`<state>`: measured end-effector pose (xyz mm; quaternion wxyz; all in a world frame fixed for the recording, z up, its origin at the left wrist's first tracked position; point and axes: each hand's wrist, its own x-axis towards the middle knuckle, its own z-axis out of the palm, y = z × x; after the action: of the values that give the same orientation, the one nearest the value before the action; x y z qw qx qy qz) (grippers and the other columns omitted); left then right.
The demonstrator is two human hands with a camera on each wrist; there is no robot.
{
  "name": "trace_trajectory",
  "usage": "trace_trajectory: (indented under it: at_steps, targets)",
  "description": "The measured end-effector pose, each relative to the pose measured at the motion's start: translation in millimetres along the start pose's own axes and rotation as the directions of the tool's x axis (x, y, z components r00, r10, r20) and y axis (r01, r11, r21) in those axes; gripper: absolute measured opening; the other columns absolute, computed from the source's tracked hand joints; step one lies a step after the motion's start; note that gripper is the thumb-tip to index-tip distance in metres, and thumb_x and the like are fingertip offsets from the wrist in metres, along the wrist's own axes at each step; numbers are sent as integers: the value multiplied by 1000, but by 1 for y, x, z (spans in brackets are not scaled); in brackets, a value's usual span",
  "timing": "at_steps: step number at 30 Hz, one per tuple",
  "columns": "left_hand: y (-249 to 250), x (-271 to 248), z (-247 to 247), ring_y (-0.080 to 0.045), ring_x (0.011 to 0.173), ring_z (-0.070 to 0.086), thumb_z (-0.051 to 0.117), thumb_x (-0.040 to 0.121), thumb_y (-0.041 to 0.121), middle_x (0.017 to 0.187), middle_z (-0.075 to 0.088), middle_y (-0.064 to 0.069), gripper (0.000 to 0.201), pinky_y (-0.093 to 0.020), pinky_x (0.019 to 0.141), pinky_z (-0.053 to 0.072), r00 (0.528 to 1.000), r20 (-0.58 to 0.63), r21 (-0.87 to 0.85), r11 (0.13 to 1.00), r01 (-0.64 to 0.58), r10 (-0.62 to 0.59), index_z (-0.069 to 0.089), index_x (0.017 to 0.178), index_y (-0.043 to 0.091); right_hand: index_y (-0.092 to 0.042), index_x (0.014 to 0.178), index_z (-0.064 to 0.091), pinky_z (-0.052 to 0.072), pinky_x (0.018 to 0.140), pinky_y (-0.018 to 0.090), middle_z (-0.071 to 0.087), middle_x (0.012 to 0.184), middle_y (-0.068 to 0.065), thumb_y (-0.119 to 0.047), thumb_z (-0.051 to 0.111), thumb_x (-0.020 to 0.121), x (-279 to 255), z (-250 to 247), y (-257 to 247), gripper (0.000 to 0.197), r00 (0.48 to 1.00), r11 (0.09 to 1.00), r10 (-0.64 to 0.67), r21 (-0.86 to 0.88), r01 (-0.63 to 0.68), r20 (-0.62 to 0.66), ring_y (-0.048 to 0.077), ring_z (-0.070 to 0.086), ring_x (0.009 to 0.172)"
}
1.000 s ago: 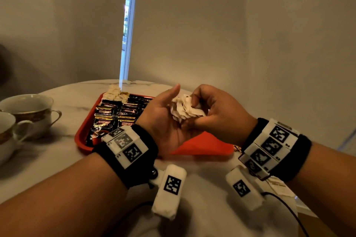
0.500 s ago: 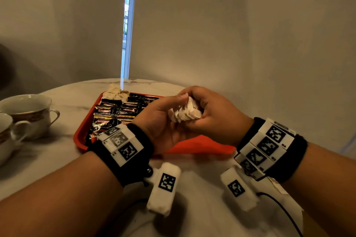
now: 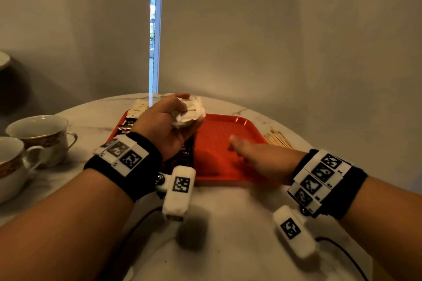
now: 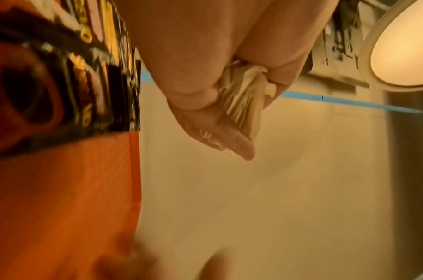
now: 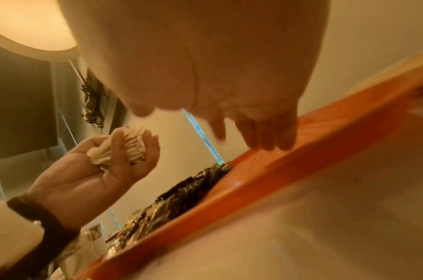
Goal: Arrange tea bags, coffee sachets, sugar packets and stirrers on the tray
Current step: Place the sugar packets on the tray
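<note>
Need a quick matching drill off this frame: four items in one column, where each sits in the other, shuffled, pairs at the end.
Items:
1. bundle of white packets
2. dark coffee sachets
3. wooden stirrers
4. teacups

Places:
A. on the table right of the red tray
B. on the table at the far left
C. held in the left hand
D. on the left part of the tray

Pairs: 1-C, 2-D, 3-A, 4-B

Both forearms are bare. Each wrist wears a wide black band carrying white plates printed with black square markers. A white padded camera pod with one marker hangs below each wrist, trailing a thin black cable.
</note>
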<state>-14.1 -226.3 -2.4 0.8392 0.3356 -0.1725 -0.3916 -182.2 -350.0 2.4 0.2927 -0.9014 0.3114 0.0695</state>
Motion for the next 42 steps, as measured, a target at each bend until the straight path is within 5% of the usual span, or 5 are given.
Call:
trace_trajectory:
  at_steps: [21,25,28,33,42]
  targets:
    - [52,4,16,-28,86,69,44,92,6,104,63,-14,25,-31,76,62,997,15,151,986,-71,69,61,111,6,-44,126,60,40,84,28,62,121,-17,-76,45,87,-53,3,-24,52,906,859,-68,-437,266,418,7,57,109]
    - [51,12,24,-25,86,70,46,93,9,107,66,-15,26,-26,72,61,1000,10,229,973,-25,23,66,110,8,-38,114,70,42,86,18,68,103,-21,-65,55,89,-34,-27,-28,40,951,930,-195,-262,258,241,-6,58,91]
    - [40,13,16,-20,80,68,54,88,9,106,66,-14,25,-20,63,59,999,32,150,988,-38,34,67,109,7,-24,109,71,50,93,37,74,104,-6,-54,57,91,-4,-42,-26,38,965,951,-262,165,263,-27,13,69,98]
    - [33,16,-2,-14,66,66,63,78,12,86,68,-8,40,-16,53,53,990,84,162,978,-128,116,57,117,5,-15,99,65,38,62,30,63,82,2,-47,62,84,42,-19,-42,35,968,490,-222,845,214,-116,17,59,72]
    - [25,22,-12,-21,69,70,63,83,0,92,67,-17,19,-23,50,54,995,46,268,959,-93,84,56,98,9,-11,92,66,41,56,27,61,83,9,-13,66,90,90,11,-60,4,921,189,-242,917,352,-304,18,54,67]
